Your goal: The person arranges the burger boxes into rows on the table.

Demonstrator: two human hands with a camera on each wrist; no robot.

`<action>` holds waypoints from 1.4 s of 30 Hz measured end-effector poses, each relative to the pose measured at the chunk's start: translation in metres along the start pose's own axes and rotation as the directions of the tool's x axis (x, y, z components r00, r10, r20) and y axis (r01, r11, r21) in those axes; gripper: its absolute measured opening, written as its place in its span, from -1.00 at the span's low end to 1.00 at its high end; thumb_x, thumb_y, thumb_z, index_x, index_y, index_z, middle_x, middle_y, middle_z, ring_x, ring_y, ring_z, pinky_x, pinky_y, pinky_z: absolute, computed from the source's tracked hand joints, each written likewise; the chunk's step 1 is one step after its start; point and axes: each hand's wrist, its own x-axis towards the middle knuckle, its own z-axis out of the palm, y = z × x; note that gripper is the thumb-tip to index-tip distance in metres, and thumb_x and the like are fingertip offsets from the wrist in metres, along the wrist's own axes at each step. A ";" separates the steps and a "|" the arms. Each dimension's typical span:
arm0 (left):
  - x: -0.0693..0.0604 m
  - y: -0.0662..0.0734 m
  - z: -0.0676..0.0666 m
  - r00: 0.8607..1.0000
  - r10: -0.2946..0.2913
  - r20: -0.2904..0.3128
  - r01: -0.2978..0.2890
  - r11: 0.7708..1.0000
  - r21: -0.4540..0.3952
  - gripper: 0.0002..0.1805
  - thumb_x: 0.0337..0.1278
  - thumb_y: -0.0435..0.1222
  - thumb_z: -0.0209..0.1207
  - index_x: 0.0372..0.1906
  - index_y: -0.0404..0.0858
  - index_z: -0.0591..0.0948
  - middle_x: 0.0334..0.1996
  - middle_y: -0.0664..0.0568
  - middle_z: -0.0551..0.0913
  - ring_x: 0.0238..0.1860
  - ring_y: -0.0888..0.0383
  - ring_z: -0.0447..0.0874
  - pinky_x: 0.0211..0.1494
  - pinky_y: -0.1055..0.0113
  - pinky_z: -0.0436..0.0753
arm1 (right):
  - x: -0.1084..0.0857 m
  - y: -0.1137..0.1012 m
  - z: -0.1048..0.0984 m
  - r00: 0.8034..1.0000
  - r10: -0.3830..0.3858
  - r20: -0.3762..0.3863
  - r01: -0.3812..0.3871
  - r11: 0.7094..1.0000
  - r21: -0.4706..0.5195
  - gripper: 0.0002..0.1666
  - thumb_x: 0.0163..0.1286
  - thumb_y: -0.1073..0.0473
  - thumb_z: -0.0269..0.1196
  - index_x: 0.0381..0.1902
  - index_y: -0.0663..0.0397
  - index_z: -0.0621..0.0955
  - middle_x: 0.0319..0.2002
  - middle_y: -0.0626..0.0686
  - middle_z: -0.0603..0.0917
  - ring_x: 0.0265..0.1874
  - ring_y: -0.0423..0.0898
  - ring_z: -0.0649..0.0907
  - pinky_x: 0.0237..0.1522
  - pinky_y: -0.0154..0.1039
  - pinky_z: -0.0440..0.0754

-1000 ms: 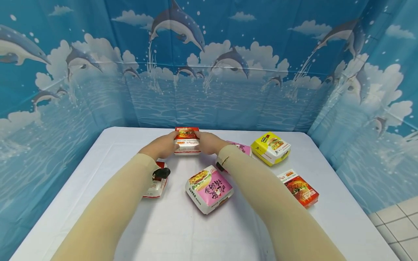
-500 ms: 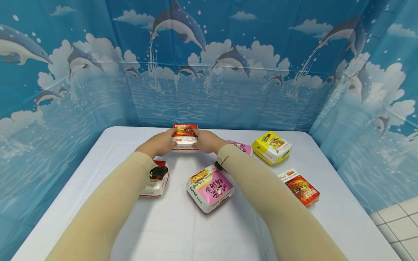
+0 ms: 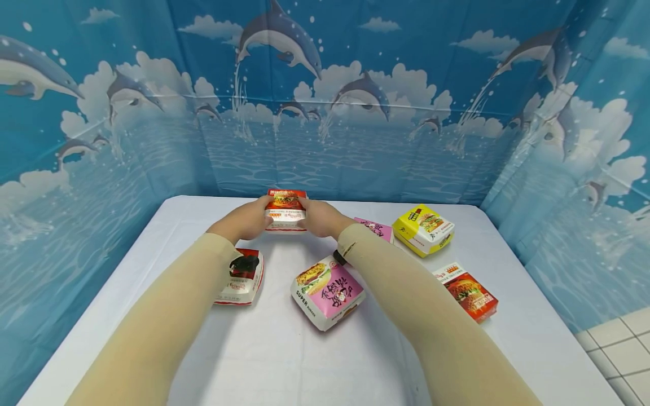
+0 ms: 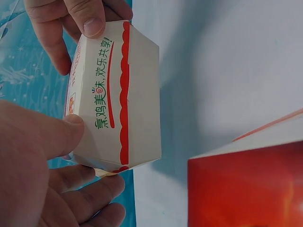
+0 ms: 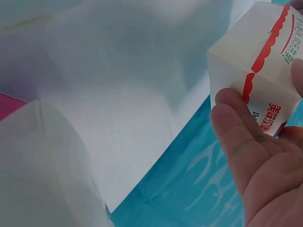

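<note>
Position: a red-and-white box [image 3: 286,211] is located in the centre of the frame, slightly left, near the rear edge of the table [image 3: 304,366]. Its burger picture faces upward. A shadow lies beside it; contact between its underside and the table cannot be confirmed.

Grip: the left hand [image 3: 246,220] and the right hand [image 3: 322,217] hold this box from opposite ends. Each grip is narrowed to the box's width. In the left wrist view, the left thumb rests on the long side carrying green lettering, with the fingers around the adjacent end. In the right wrist view, two right fingers press on the end marked with red lettering.

Surrounding items: a second red-and-white box [image 3: 246,286] sits left of and below centre, partly covered by the left sleeve [image 3: 162,316]. A pink box [image 3: 330,293] stands at an angle just below the centre of the frame. Another pink box [image 3: 377,228] is partly hidden behind the right sleeve [image 3: 401,304]. A yellow box [image 3: 424,229] stands right of centre, near that pink box. A third red-and-white box [image 3: 467,293] lies below it, toward the right.

Background: a blue dolphin curtain [image 3: 325,152] spans the upper frame; pale tiles [image 3: 614,349] occupy the lower right corner.
</note>
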 end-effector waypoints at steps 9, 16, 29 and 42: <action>-0.004 -0.001 -0.009 1.000 -0.014 0.007 0.014 1.000 -0.002 -0.21 0.65 -0.07 0.00 0.73 -0.08 -0.06 0.66 -0.25 0.17 0.61 -0.21 0.25 0.58 -0.24 0.34 | 0.001 -0.005 -0.003 1.000 0.004 -0.009 -0.004 1.000 0.011 -0.02 0.58 -0.12 0.26 0.74 -0.10 0.04 0.63 0.11 0.33 0.52 0.03 0.44 0.46 -0.01 0.50; -0.011 -0.003 -0.017 1.000 -0.013 0.010 0.013 1.000 0.012 -0.23 0.65 -0.10 -0.03 0.73 -0.10 -0.06 0.67 -0.26 0.13 0.62 -0.23 0.23 0.59 -0.27 0.30 | 0.002 -0.013 -0.005 1.000 0.008 0.006 -0.008 1.000 0.006 -0.02 0.58 -0.13 0.25 0.74 -0.13 0.04 0.63 0.08 0.32 0.54 0.03 0.42 0.47 -0.01 0.49; -0.016 -0.020 -0.025 1.000 -0.011 0.001 0.011 1.000 0.008 -0.24 0.63 -0.14 -0.02 0.72 -0.11 -0.03 0.67 -0.27 0.12 0.58 -0.27 0.27 0.57 -0.31 0.31 | -0.001 -0.029 -0.002 0.999 -0.041 0.009 0.041 0.999 0.018 -0.08 0.63 -0.12 0.17 0.74 -0.10 0.03 0.64 0.11 0.29 0.57 0.02 0.40 0.44 -0.02 0.52; -0.025 -0.037 -0.028 1.000 -0.017 -0.007 0.017 0.999 -0.049 -0.25 0.58 -0.20 0.01 0.70 -0.18 0.02 0.63 -0.31 0.19 0.56 -0.28 0.29 0.58 -0.32 0.29 | 0.000 -0.047 0.006 0.998 -0.059 0.017 0.059 0.998 0.036 -0.20 0.71 -0.08 0.06 0.73 -0.08 0.06 0.66 0.04 0.27 0.63 -0.02 0.30 0.54 -0.06 0.43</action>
